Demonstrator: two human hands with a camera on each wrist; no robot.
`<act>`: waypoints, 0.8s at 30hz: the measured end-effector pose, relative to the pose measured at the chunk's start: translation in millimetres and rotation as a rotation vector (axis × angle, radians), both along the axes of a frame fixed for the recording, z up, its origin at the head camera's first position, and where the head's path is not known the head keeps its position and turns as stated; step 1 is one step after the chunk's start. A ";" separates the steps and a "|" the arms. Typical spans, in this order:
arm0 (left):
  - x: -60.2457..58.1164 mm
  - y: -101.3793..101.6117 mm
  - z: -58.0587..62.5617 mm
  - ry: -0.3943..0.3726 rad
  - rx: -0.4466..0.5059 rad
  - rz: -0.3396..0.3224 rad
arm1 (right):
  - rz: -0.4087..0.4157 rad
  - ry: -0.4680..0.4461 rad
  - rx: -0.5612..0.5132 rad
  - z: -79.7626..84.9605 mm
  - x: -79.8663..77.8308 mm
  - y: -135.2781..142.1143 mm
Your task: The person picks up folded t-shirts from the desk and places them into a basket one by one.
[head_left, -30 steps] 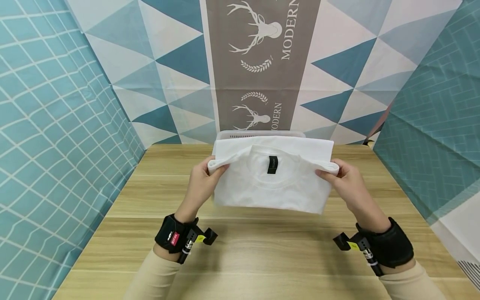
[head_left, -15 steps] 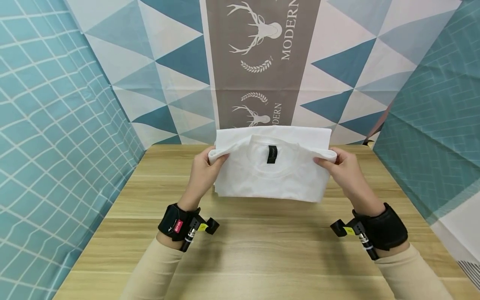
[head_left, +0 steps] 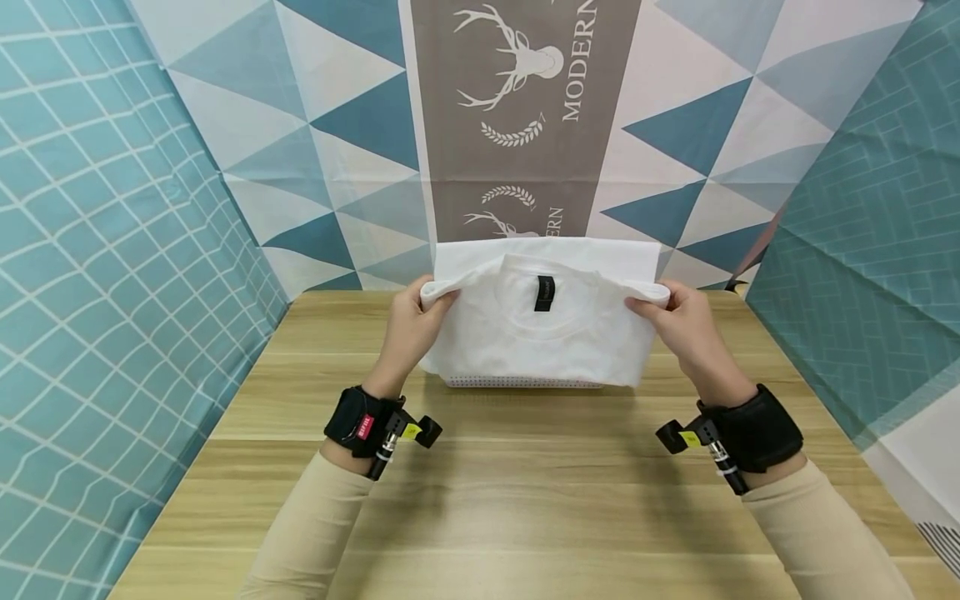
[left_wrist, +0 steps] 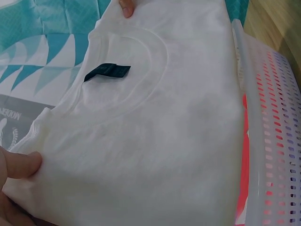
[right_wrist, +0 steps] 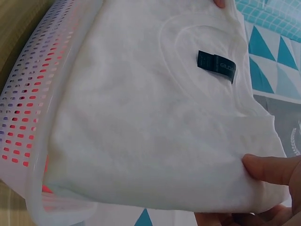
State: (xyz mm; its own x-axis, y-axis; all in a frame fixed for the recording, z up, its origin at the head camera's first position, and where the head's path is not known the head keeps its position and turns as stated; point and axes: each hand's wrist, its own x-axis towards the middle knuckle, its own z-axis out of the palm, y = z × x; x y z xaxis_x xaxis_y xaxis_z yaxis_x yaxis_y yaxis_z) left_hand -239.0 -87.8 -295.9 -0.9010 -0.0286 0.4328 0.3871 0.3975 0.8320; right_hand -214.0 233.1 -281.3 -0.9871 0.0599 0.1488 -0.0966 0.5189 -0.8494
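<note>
A folded white T-shirt (head_left: 540,333) with a black neck label (head_left: 545,293) is stretched flat between both hands. My left hand (head_left: 412,321) pinches its upper left corner, thumb on top and fingers beneath. At the upper right corner, my right hand (head_left: 684,321) grips the cloth the same way. Beneath the shirt stands a white perforated plastic basket (right_wrist: 40,94), mostly hidden in the head view. Red and purple things show through its holes in both wrist views. The shirt's lower edge lies along the basket's near rim (left_wrist: 256,141).
The wood-grain table (head_left: 525,483) spreads out in front of the basket. Behind it hangs a patterned cloth (head_left: 360,150) with triangles and deer heads. A teal gridded cloth (head_left: 112,250) lines the left side, and a darker teal cloth (head_left: 885,250) the right.
Both hands have moved forward, away from me, carrying the T-shirt over the basket. The basket's far rim has become hidden behind the shirt, while its near bottom side now shows below it.
</note>
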 end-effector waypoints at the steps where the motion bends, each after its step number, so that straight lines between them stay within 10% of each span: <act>1: -2.0 -0.1 -0.1 -0.002 0.001 0.003 | -0.001 -0.005 0.004 0.3 -1.7 -0.6; 24: -34.1 1.7 -8.5 -0.039 -0.002 0.040 | -0.067 -0.079 -0.087 -3.9 -37.8 -9.3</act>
State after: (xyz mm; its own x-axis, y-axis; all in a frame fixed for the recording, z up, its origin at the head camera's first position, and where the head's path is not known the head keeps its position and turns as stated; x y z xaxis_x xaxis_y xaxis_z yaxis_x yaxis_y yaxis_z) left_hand -273.1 -86.2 -304.4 -0.9154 -0.0641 0.3974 0.3380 0.4137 0.8454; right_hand -251.9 223.8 -285.2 -0.9888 0.1354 0.0625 0.0046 0.4463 -0.8949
